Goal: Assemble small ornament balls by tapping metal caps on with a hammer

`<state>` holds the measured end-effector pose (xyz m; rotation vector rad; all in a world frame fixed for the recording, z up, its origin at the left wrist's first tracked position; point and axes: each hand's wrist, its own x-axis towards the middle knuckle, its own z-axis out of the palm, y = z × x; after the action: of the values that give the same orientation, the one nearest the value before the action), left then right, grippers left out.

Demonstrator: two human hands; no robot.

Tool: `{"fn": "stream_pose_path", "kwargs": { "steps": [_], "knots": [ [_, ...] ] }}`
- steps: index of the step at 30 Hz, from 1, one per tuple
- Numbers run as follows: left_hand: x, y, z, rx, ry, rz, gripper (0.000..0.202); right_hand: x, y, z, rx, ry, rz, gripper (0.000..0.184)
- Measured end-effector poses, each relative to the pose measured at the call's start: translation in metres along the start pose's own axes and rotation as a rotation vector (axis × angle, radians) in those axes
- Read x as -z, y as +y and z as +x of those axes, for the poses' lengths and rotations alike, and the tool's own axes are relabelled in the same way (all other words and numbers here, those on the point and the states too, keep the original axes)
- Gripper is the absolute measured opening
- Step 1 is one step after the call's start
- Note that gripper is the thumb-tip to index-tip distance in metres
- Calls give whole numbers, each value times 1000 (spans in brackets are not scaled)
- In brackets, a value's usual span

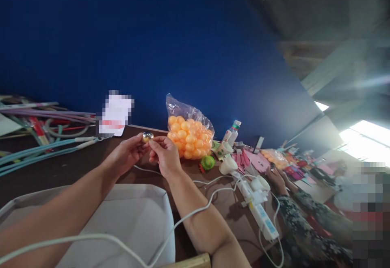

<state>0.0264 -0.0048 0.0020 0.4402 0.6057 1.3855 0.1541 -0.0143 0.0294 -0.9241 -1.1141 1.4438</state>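
A small shiny metallic ball [148, 137] is held up between both my hands, above the dark tabletop. My left hand [129, 154] pinches it from the left side. From the right, my right hand [164, 152] closes its thumb and fingers on the same ball. Just behind my right hand stands a clear plastic bag of orange balls [190, 136]. A green patterned round thing [207, 162] lies to the right of that bag. Below my forearms is a shallow white tray [146, 187].
A white power strip [258, 211] with a looping white cable [198, 210] lies at right. A bottle [233, 133] and paper cups [228, 165] stand beyond. Bundled sticks and cords [61, 142] lie at left. At far right are another person's hands [278, 180].
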Motion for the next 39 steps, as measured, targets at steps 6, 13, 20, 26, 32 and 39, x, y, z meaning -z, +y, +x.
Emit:
{"fn": "stream_pose_path", "kwargs": {
  "steps": [6,13,20,26,32,39],
  "knots": [
    [2,-1,1,-14,-45,15,25,-3,0,0,-19,23,29,28],
    [5,-3,2,-65,-88,34,19,-6,-3,0,-72,91,134,25],
    [3,-2,-1,-70,-84,43,7,-5,-3,1,-80,103,198,22],
    [1,-1,-2,-68,-70,46,9,-6,-8,-2,-156,83,277,18],
    [-1,-1,-4,-84,-87,41,11,-7,-13,-4,-203,62,315,20],
    [1,-2,-2,-110,-102,31,9,-7,-12,-4,-191,75,312,21]
  ]
}}
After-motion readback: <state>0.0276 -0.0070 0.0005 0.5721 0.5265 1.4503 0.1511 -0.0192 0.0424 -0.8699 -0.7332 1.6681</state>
